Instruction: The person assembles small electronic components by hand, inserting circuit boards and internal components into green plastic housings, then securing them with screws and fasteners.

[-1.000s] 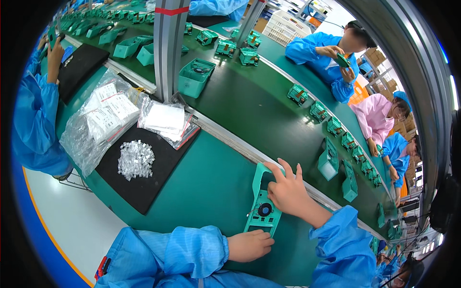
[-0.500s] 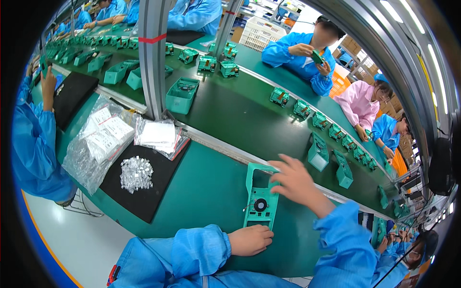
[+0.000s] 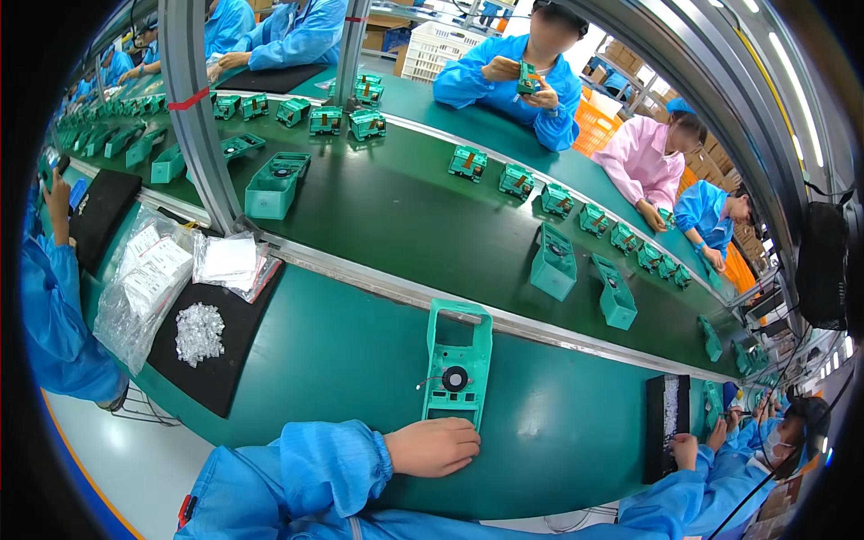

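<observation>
A green plastic housing (image 3: 482,364) lies on my bench, with a large opening at its far end and a round black speaker (image 3: 454,378) with a thin wire fitted nearer me. My left hand (image 3: 436,447) rests at the housing's near end, fingers closed on its edge. Far to the right, my right hand (image 3: 685,452) is at a long black tray (image 3: 655,423) holding small clear pieces (image 3: 670,405). Its fingers are bent over the tray's near part. Whatever they pinch is too small to make out.
Beyond the bench rail, a green conveyor (image 3: 387,216) carries housings and small green assemblies (image 3: 468,164). To the left, a black mat (image 3: 225,360) bears clear parts (image 3: 199,334) and plastic bags (image 3: 144,279). A metal post (image 3: 200,135) rises there. Co-workers sit around, one close at the right.
My right hand has left the housing's far end and reached right to the black tray. The left hand stays at the housing's near end. The whole view has shifted toward the right.
</observation>
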The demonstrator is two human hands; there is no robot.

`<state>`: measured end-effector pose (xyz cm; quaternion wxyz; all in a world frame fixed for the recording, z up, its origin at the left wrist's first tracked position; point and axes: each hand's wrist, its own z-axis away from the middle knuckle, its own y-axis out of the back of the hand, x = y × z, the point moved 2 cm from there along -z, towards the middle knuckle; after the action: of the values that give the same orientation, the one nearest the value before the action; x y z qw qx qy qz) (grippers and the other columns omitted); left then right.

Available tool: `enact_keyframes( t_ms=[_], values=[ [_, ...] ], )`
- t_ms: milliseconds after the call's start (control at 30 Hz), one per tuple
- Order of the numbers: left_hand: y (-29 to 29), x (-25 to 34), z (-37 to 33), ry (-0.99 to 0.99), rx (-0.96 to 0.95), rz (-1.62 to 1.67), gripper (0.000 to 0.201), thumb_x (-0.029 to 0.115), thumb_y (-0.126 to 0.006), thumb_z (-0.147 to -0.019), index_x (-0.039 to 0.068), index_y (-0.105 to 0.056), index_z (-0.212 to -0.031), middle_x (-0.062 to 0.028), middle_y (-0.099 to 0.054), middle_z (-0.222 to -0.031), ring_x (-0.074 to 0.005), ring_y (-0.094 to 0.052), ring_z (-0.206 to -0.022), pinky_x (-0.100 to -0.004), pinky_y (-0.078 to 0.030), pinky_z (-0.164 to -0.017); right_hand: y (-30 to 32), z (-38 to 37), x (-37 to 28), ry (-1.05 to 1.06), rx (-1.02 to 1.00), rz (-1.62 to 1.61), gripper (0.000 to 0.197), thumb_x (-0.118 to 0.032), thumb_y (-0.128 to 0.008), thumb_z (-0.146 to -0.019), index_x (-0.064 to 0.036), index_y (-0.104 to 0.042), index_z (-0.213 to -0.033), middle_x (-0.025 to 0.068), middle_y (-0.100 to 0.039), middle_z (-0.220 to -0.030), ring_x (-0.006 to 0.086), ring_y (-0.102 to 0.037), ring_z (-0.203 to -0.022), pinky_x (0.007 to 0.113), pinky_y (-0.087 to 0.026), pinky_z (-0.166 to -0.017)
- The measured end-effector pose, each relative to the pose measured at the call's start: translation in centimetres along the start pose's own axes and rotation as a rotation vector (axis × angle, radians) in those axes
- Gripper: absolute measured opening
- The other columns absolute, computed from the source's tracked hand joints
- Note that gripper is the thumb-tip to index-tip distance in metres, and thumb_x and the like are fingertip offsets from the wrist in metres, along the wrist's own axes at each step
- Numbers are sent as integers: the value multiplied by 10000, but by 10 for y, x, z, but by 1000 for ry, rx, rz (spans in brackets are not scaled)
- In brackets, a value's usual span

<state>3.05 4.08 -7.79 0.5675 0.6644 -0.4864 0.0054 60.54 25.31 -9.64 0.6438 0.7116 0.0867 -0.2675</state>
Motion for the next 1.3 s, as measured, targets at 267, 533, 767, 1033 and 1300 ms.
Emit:
enact_keyframes(
  t_ms=[267,533,767,1033,1300],
  values=[
    [7,3,-11,-54,86,-119,168,146,-593,-770,33,-577,-893,-94,-565,-1037,-255,-528,-958,-350,-450,-822,-8,-5,-8,39,-151,39,58,50,-528,-699,32,-579,-680,88,-545,-523,178,-521,-413,292,-391,-369],
    [36,-26,-30,317,265,-690,451,349,-635,-737,68,-537,-1075,-79,-538,-1130,-268,-499,-1042,-416,-326,-989,-10,-1,-18,-50,-90,-41,103,-5,-569,-701,14,-566,-599,79,-528,-491,161,-507,-407,296,-384,-376],
    [56,-35,-21,269,151,-637,419,355,-622,-756,94,-533,-1071,-57,-551,-1123,-248,-505,-1047,-399,-321,-999,-12,-16,15,44,25,7,38,-22,-599,-668,13,-596,-680,90,-562,-561,179,-558,-522,307,-430,-458],
    [83,-38,3,167,94,-700,381,289,-654,-740,115,-548,-1061,-42,-516,-1188,-283,-487,-1082,-429,-345,-983,-25,-1,-8,34,129,26,113,-37,-664,-696,5,-564,-731,75,-565,-619,160,-529,-545,309,-413,-484],
    [93,-5,32,322,599,-531,305,114,-656,-639,85,-617,-941,-62,-591,-1100,-296,-498,-1028,-473,-346,-945,-33,-28,28,7,168,9,112,-84,-631,-733,17,-600,-767,102,-588,-642,170,-549,-564,304,-428,-518]
  ],
)
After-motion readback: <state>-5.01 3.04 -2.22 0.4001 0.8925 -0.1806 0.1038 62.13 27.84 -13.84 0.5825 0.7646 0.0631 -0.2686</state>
